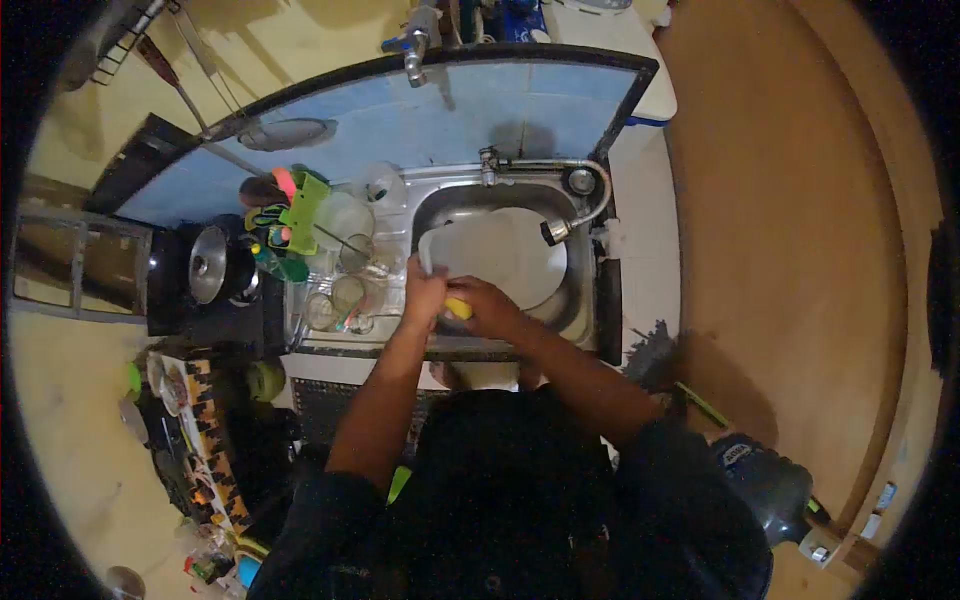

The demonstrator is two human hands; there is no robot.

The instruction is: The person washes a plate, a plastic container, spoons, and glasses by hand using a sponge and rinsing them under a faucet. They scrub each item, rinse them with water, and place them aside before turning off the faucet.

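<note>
Over the near left rim of the steel sink (585,335), my two hands are close together. My right hand (485,306) is closed around a yellow sponge (459,307). My left hand (424,293) is closed too, its fingers wrapped at the edge of a pale, curved, translucent item (427,248) that rises beyond the fingers; its kind cannot be made out. A large whitish round dish (505,250) fills much of the sink bowl behind the hands, and part of it is hidden by them.
Several glasses (348,293) and a translucent bowl (343,220) stand on the drainboard at left. Beside them is a green caddy (305,203) and a green bottle (290,268). A flexible faucet (595,200) arches over the sink's right side. At far left sits a pan (208,265).
</note>
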